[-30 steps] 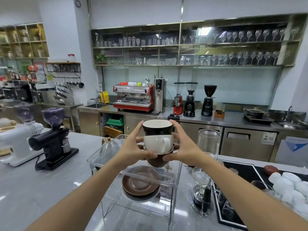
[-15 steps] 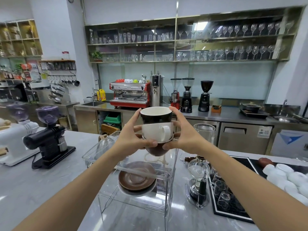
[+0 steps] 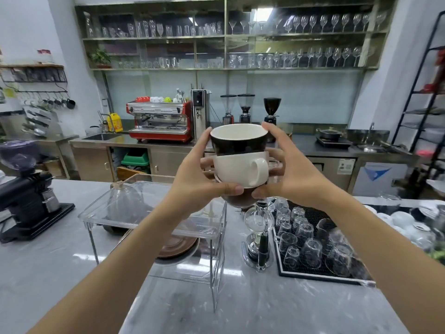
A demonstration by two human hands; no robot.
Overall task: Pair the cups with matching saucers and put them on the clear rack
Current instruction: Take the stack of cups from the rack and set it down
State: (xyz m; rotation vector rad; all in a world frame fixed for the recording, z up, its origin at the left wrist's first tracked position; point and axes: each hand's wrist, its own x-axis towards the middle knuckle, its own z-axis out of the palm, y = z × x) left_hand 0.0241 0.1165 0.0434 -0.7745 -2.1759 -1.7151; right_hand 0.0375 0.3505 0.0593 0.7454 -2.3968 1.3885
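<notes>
I hold a stack of three nested cups up at chest height: a black cup with a white inside on top, a white cup with its handle to the right in the middle, and a brown cup at the bottom. My left hand grips the stack from the left and my right hand from the right. Below stands the clear rack. Under its top shelf lies a brown saucer on a white saucer, partly hidden by my left forearm.
A glass siphon brewer stands right of the rack. A black mat with several upturned glasses lies further right, white crockery beyond it. A black grinder is at the left. The marble counter extends toward me.
Both hands have lifted the cup stack higher and closer to the camera. The view has shifted to the right, so the rack now sits lower left.
</notes>
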